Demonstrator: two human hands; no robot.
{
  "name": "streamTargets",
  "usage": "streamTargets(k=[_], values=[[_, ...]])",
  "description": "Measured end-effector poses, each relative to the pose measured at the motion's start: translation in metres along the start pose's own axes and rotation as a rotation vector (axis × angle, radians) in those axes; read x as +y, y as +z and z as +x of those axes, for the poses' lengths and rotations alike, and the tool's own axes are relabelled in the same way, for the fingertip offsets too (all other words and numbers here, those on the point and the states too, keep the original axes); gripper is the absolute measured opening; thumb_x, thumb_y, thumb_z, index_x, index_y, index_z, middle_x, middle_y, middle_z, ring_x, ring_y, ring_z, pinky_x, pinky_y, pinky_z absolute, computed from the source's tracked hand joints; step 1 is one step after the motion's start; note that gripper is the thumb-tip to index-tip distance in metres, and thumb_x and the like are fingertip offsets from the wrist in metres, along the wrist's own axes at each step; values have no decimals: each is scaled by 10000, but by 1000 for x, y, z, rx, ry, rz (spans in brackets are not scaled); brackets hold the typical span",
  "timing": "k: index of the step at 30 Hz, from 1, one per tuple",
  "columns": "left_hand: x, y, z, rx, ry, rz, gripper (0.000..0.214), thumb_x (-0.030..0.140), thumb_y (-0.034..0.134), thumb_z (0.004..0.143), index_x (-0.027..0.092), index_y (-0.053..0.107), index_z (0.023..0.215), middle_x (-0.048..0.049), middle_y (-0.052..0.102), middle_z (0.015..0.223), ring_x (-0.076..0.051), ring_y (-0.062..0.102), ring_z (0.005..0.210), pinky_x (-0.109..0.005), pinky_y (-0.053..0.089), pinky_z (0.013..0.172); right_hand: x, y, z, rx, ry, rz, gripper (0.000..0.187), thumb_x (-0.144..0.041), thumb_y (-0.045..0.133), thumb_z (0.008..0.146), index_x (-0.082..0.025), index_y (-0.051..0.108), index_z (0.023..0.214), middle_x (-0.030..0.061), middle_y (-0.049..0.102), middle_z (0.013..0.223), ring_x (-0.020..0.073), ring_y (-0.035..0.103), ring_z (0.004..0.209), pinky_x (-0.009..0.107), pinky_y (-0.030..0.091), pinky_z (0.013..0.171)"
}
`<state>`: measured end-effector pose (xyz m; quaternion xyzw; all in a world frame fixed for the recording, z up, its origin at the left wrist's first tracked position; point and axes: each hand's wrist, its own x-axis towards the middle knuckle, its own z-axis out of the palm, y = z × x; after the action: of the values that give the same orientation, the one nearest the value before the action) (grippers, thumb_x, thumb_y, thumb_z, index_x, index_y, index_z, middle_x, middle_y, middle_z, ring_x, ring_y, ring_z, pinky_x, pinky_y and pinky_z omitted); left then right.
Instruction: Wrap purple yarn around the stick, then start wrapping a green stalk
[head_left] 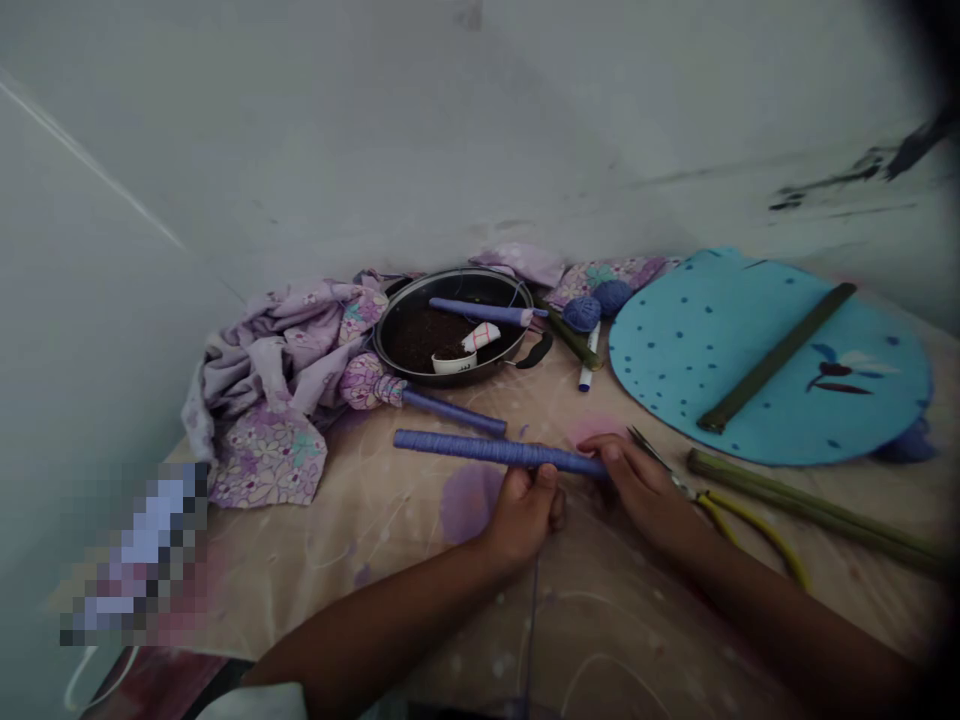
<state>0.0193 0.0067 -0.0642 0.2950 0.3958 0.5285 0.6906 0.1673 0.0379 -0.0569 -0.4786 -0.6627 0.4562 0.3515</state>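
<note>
My left hand (525, 512) is wrapped round a long stick bound in blue-purple yarn (465, 447) that lies crosswise above the cloth-covered surface (360, 560). My right hand (637, 485) pinches the same stick at its right end. A thin thread hangs down from below my left hand. Yellow-handled scissors (739, 515) lie right beside my right wrist. Another yarn-wrapped stick with a floral cloth head (420, 395) rests just beyond the one I hold.
A dark round pan (390, 340) holds a wrapped stick and a white roll. Crumpled floral fabric (270, 400) lies at left. Two blue yarn balls (596, 305), a marker (589, 360), a blue foam shape (765, 350) with a green strip, and green stalks (810, 505) are at right. Walls close behind.
</note>
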Motion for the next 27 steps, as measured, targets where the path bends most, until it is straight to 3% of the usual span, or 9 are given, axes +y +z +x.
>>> streamTargets(k=[2,4,9,15,17,22,24,27], values=[[-1,-1,-1,-3,7,1,465,589,594,723,206,345,808,127,290,492,-21,249,372,-159,200,373,-4,-1,0,-66,57,-7,358,-478,338,910,-198,534,804,-24,493,538,119,474,450,249,400,441],[-2,-3,-1,-8,12,6,454,583,586,735,200,369,848,121,311,506,-22,258,376,-161,200,373,-6,-2,0,-55,23,-45,304,-466,453,865,-193,559,782,-12,527,592,118,485,494,245,394,460],[-3,-4,0,-56,8,4,480,593,583,730,196,389,919,123,305,500,-25,251,366,-168,192,369,0,0,0,167,-283,-200,118,-320,560,822,-204,547,837,18,593,725,139,557,630,255,447,557],[1,-2,0,-55,-1,-41,454,542,620,732,215,370,926,128,306,489,-25,243,370,-157,186,376,8,4,3,208,-434,-186,152,-275,619,758,-213,490,808,47,577,824,178,573,791,323,476,700],[1,-2,-1,-67,22,-39,439,513,619,750,226,365,964,129,323,484,-28,251,367,-155,195,379,8,3,2,171,-381,-157,168,-307,610,775,-214,471,792,47,575,832,170,572,774,311,478,676],[-1,-3,-2,-101,79,8,449,532,616,740,219,389,970,123,346,500,-25,266,357,-158,213,369,3,-5,2,-71,20,18,289,-453,359,918,-205,506,941,-24,525,571,123,508,471,250,414,458],[-2,-3,-1,-118,74,27,456,546,606,739,215,390,966,125,339,491,-24,251,350,-158,205,360,1,-7,3,-129,55,30,347,-474,343,917,-195,548,896,-31,505,539,112,479,428,244,389,430],[-2,-3,0,-102,53,40,461,552,593,746,217,377,977,130,319,476,-30,252,350,-154,205,355,2,-8,3,-63,-48,-70,312,-451,433,885,-194,605,926,11,596,691,137,564,599,262,449,547]])
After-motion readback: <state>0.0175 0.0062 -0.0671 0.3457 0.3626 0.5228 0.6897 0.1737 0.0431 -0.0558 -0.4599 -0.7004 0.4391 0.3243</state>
